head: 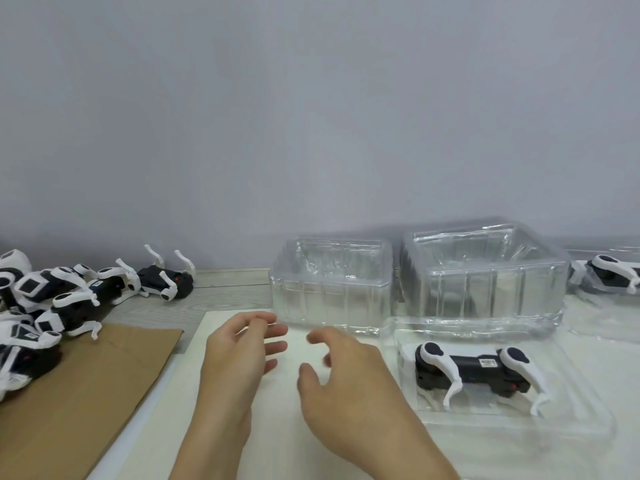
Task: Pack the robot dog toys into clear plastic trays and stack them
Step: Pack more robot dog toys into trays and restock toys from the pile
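One black-and-white plastic robot dog toy lies on its side inside a shallow clear plastic tray at the right of the counter. Just behind that tray stand two deep clear plastic trays side by side: the left deep tray and the right deep tray, both holding no toy. At the far right edge, a second black-and-white toy sits in another clear tray, only partly in view. At the far left, a loose pile of black-and-white robot dog toys rests partly on a flat brown cardboard sheet. A white board covers the counter's middle. Above it, the left hand and right hand hover close together; each grip is slack, fingers loosely bent and spread, holding nothing. A plain grey wall rises behind.
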A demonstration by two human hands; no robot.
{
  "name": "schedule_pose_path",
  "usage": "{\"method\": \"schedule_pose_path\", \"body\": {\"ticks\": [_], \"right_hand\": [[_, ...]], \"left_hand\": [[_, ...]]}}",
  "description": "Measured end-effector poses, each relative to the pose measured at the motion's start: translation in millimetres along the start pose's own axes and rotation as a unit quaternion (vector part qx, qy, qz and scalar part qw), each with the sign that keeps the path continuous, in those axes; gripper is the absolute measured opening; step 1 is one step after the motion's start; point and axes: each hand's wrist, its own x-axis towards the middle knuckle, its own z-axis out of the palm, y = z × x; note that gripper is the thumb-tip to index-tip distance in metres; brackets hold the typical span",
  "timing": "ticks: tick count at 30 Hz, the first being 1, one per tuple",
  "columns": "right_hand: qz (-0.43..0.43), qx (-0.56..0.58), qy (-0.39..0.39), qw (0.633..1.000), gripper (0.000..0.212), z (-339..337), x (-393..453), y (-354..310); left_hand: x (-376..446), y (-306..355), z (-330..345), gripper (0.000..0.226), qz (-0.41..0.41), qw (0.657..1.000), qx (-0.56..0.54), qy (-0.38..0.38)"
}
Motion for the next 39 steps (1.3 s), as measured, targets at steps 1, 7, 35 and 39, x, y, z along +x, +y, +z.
{"method": "schedule_pose_path", "body": {"ticks": [1, 7, 35, 39], "right_hand": [[0.029, -0.029, 0.007, 0.999, 0.047, -4, 1, 2], [0.216, -0.160, 0.040, 0.962, 0.060, -56, 4, 24], [-0.137, -0.118, 0.279, 0.943, 0.024, -17, 30, 56], [-0.146, -0.044, 0.293, 0.944, 0.019, -18, 32, 59]], "left_hand": [[0, 0, 1, 0.022, 0.000, 1.000, -0.004, -0.001], [0, 0, 2, 0.022, -0.002, 1.000, -0.011, -0.003], [0, -9, 6, 0.023, 0.033, 0.998, 0.054, -0.008], [3, -9, 2, 0.024, 0.038, 0.999, 0.026, 0.028]]}}
